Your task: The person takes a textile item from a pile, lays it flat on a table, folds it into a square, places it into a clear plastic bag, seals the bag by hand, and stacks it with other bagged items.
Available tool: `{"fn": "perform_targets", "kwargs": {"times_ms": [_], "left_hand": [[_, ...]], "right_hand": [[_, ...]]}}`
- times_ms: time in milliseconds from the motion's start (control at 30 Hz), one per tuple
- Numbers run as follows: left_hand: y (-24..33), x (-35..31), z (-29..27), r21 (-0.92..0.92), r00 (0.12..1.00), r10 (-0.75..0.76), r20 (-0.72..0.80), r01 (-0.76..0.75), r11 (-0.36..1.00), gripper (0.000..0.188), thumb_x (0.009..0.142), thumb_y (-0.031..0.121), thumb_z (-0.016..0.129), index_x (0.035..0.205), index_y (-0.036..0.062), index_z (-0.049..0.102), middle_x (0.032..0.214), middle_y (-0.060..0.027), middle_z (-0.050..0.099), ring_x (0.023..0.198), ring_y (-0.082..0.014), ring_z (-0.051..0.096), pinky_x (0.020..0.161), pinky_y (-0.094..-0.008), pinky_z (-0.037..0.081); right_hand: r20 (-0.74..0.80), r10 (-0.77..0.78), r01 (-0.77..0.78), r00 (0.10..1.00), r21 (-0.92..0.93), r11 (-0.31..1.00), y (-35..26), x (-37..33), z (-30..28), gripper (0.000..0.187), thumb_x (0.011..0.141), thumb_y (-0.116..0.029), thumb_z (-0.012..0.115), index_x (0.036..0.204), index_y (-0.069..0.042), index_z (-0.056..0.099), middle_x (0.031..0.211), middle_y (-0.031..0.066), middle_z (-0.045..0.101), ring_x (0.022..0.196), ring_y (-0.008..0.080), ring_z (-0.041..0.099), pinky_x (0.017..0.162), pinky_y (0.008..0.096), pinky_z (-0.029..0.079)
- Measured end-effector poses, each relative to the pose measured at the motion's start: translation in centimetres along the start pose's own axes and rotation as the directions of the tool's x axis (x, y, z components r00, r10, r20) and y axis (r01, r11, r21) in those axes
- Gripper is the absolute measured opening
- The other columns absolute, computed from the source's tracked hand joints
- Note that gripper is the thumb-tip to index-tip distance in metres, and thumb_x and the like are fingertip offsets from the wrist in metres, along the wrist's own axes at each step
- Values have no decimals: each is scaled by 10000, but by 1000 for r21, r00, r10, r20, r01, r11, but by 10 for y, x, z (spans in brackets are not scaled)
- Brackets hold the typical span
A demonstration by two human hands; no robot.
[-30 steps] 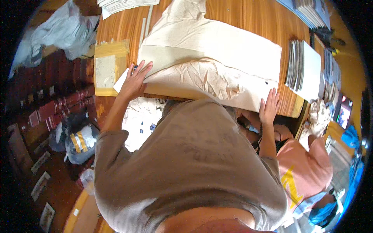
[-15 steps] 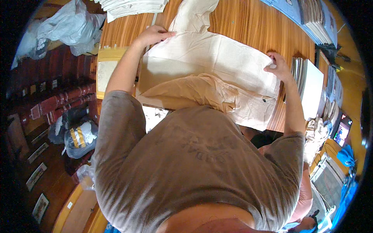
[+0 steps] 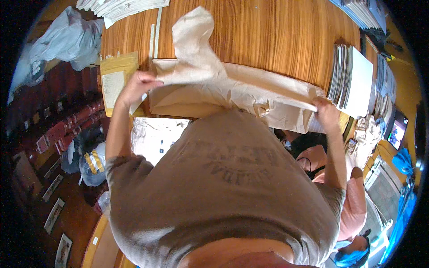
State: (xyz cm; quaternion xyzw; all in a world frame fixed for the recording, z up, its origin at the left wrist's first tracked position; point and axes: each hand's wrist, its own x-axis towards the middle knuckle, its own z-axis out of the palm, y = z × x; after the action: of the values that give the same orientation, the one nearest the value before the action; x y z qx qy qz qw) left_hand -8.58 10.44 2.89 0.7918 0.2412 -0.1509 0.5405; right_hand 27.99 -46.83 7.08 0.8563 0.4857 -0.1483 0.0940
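A cream cotton garment, which looks like a shirt (image 3: 272, 87), lies across the wooden table just in front of my body. One sleeve-like length of it (image 3: 193, 33) reaches away from me over the tabletop. My left hand (image 3: 139, 85) pinches the cloth near its left end, thumb and fingers pressed together. At the right end, my right hand (image 3: 327, 112) grips a folded edge of it. Between the hands the cloth is drawn into a long narrow band, with creases and a raised fold near the middle. Its nearest part is hidden by my torso.
A stack of folded garments with a white board (image 3: 359, 80) stands right of the cloth. Blue garment stacks (image 3: 357, 13) lie far right, white ones (image 3: 120, 8) far left. Yellow card (image 3: 119, 67) lies at the table's left edge. Another person's pink sleeve (image 3: 353, 216) shows low right.
Both hands have come nearer to me, bringing the cloth's far edge over in a fold. The spread panel is now a narrow band. The sleeve-like length has slid nearer too.
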Motion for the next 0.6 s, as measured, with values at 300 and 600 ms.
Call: {"fn": "perform_targets", "kwargs": {"times_ms": [300, 600], "left_hand": [[101, -6, 63, 670, 923, 355, -149, -170, 722, 289, 813, 276, 829, 1008, 82, 742, 977, -93, 695, 917, -300, 679, 773, -416, 551], [86, 54, 149, 723, 744, 479, 467, -633, 278, 260, 907, 254, 645, 1138, 141, 680, 1006, -31, 693, 1077, -241, 671, 929, -434, 523]], "right_hand": [[-167, 167, -170, 972, 1, 986, -55, -21, 33, 257, 887, -117, 658, 1143, -120, 637, 1117, 82, 682, 1079, 287, 676, 920, 450, 556], [-139, 12, -21, 990, -65, 998, -40, -46, 51, 307, 857, -84, 636, 1160, -133, 635, 1235, 74, 654, 1134, 292, 654, 909, 444, 563]]}}
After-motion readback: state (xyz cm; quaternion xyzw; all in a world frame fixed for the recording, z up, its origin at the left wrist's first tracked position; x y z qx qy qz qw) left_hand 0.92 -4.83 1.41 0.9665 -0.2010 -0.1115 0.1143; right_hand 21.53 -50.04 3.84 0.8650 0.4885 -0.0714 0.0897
